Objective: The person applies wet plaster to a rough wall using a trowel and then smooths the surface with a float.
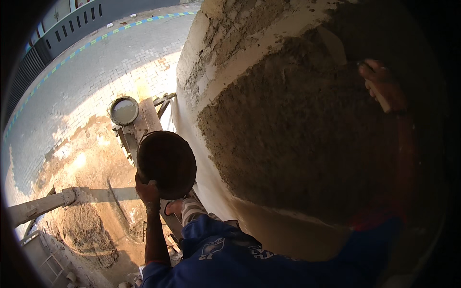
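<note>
The right hand (pixel 382 86) sat in deep shadow near the dark fisheye rim, so its grip on the pale flat-handled tool (pixel 379 96) was unclear, and the tool's blade was hidden against the rough grey plastered wall (pixel 288 144). The round dark shallow pan (pixel 166 163) covered most of the left hand (pixel 146 191) and the wooden plank (pixel 149 115) below it.
</note>
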Demonstrator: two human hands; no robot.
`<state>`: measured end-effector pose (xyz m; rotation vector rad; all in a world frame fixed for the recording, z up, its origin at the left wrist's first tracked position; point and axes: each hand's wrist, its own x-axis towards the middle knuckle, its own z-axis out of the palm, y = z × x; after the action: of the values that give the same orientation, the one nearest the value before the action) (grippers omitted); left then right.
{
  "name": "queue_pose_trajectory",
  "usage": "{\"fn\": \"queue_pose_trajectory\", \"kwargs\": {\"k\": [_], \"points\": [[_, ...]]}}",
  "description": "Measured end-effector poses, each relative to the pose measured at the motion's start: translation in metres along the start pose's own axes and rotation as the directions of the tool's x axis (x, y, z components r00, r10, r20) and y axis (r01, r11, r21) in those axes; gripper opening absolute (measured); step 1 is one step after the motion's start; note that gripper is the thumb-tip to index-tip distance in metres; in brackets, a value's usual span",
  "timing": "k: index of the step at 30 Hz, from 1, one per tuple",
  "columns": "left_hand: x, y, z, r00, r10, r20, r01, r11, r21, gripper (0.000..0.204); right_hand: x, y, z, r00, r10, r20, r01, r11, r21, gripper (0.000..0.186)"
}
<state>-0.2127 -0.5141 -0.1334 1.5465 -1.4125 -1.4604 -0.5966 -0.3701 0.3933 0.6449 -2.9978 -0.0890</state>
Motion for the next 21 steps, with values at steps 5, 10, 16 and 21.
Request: {"fn": "queue_pose_trajectory", "kwargs": {"k": [5,10,16,21], "points": [[-0.01,0.013,-0.012,0.998,-0.046,-0.051,0.05,0.996,0.07,0.06,-0.039,0.014,-0.058,0.992,-0.031,-0.125,0.046,0.992,0.114,0.06],[-0.005,0.037,0.022,0.996,0.041,0.081,-0.034,0.996,-0.085,0.059,-0.102,0.058,0.076,0.978,0.018,0.206,-0.123,0.849,0.513,0.053],[0.006,0.048,0.047,0.979,0.143,0.145,-0.134,0.988,-0.071,0.06,-0.061,0.041,0.258,0.976,-0.206,0.075,0.137,0.839,0.527,0.053],[-0.004,0.06,0.041,0.966,0.168,0.198,-0.158,0.985,-0.066,0.06,0.008,0.012,0.311,0.985,-0.115,-0.13,0.17,0.776,0.607,0.051]]}}
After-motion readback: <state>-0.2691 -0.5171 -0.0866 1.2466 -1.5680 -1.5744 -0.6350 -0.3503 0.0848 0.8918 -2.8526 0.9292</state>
